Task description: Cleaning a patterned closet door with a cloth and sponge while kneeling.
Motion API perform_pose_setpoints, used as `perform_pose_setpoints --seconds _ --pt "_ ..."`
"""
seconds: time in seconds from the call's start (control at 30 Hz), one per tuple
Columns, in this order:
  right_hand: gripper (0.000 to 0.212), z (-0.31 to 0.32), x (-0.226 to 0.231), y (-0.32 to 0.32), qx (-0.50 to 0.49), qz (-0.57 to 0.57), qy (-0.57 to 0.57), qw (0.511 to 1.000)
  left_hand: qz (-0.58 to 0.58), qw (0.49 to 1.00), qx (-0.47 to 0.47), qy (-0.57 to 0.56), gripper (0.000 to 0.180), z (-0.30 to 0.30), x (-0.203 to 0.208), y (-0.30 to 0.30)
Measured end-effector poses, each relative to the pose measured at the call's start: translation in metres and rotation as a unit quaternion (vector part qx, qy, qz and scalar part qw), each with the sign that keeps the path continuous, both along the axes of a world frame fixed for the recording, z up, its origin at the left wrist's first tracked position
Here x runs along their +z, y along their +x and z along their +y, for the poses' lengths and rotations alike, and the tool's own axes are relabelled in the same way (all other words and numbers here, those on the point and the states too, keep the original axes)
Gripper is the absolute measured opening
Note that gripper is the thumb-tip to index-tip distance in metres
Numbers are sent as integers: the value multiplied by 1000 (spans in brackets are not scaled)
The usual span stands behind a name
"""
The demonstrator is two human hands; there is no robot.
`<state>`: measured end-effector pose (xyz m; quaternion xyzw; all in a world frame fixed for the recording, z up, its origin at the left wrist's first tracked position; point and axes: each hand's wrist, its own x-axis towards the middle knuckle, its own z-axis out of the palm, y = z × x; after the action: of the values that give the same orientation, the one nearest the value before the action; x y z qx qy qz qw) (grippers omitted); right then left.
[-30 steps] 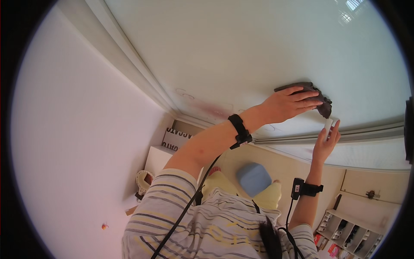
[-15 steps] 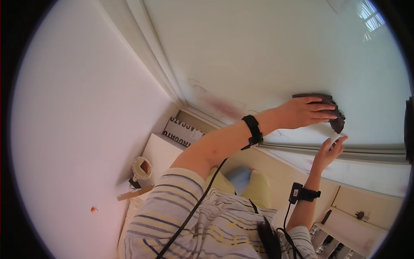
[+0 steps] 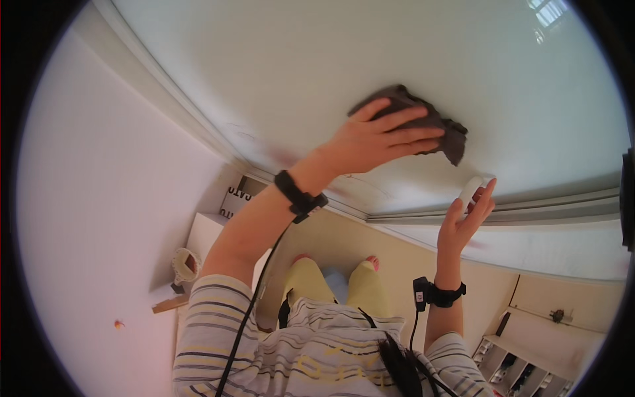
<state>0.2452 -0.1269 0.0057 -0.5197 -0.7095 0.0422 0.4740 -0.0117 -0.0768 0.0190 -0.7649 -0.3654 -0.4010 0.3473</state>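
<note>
Cloth [image 3: 454, 140] of dark colour lies against the pale glossy panel [image 3: 516, 86], under the left hand [image 3: 377, 142], whose fingers are spread over it, not curled around. Half a second ago its lower corner was almost at the white piece [image 3: 470, 189]; now a clear gap is between them. Right hand [image 3: 463, 221] grips this white piece between thumb and fingers, as before. Reddish smear [image 3: 281, 156] is now partly behind the left forearm.

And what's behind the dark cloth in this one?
The pale glossy panel, whose surface shows around the dark cloth. The left hand is spread over the cloth; any marks on the covered patch cannot be seen.
</note>
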Motion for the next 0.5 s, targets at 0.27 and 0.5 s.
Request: perform_pose_setpoints --seconds 0.27,0.5 --pt "49 -10 -43 21 145 -44 140 979 -135 991 6 -21 42 -8 -125 71" --pt "42 -12 -90 47 122 -64 197 971 44 999 -23 15 32 -5 -121 98"
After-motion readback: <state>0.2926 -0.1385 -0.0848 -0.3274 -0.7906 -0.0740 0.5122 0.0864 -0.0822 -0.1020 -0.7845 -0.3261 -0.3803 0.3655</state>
